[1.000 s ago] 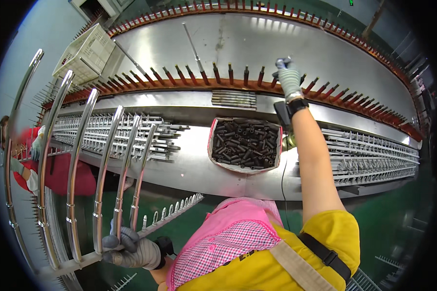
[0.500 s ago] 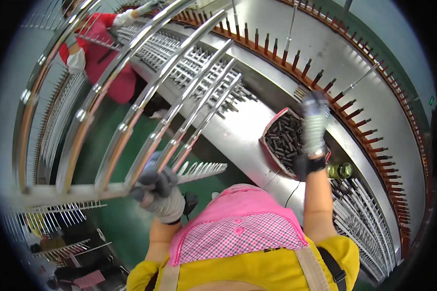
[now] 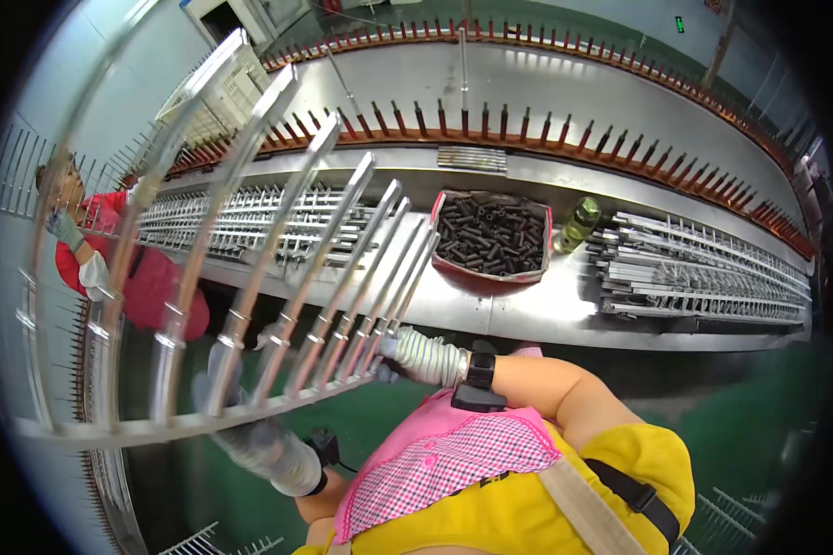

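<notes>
A long rack point(image 3: 190, 425), a pale flat bar carrying a row of shiny metal tubes, slants across the left of the view in front of me. My left hand point(image 3: 250, 430), in a grey-and-white glove and smeared by motion, grips the bar from below, its fingers partly behind the tubes. At the rack's right end, my gloved right hand point(image 3: 415, 356) is closed around the bar beside the last tubes. Beyond the rack's end, a red-edged box point(image 3: 548, 242) full of short dark sleeves point(image 3: 491, 231) sits on the metal bench.
On the bench point(image 3: 528, 310) lie a stack of metal racks point(image 3: 694, 268), a green bottle point(image 3: 580, 222) and short rods point(image 3: 472, 159). More racks point(image 3: 259, 217) lie left. Dark-tipped pegs point(image 3: 486, 120) line a rail behind. A co-worker in red point(image 3: 162, 296) stands at left.
My right hand has left the box of sleeves and come down to the rack's right end. The view has turned rightward, showing more bench, and the rack's tubes lean farther right.
</notes>
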A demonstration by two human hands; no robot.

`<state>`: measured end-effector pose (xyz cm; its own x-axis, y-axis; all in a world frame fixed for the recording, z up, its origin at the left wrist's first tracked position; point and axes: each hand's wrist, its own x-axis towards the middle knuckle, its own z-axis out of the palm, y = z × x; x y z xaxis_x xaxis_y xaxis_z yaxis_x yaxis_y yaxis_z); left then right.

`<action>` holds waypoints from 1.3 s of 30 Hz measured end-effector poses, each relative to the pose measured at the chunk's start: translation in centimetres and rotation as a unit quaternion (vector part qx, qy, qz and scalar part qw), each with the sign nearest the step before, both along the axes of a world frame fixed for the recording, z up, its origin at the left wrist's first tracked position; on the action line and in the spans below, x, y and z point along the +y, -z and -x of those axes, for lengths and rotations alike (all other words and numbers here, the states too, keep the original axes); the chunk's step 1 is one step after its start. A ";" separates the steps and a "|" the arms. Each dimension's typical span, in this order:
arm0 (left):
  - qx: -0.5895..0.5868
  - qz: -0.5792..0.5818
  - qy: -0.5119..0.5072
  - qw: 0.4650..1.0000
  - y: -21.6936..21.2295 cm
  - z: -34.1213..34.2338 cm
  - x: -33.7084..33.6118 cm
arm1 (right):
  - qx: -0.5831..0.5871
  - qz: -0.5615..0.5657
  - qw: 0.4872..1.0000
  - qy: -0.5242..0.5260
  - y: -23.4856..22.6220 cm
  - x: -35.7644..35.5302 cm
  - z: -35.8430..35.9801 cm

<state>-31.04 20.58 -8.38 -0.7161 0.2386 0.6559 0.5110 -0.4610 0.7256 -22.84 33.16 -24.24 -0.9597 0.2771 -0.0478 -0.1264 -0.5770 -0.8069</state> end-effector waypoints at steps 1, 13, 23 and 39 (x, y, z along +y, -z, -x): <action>-0.061 0.018 0.046 0.997 -0.9 -0.1 -0.6 | -0.045 0.004 0.999 0.005 1.3 -0.1 -0.4; -0.089 0.017 -0.079 0.993 -0.6 -4.8 5.6 | -0.102 -0.059 0.991 -0.069 -2.0 8.9 -5.3; -0.070 0.025 -0.004 0.997 -0.1 -6.6 8.8 | -0.017 -0.263 0.932 0.250 1.2 18.9 -4.0; -0.147 0.020 -0.088 0.985 -2.1 -7.1 11.6 | -0.373 -0.500 0.629 0.464 0.5 42.9 -1.3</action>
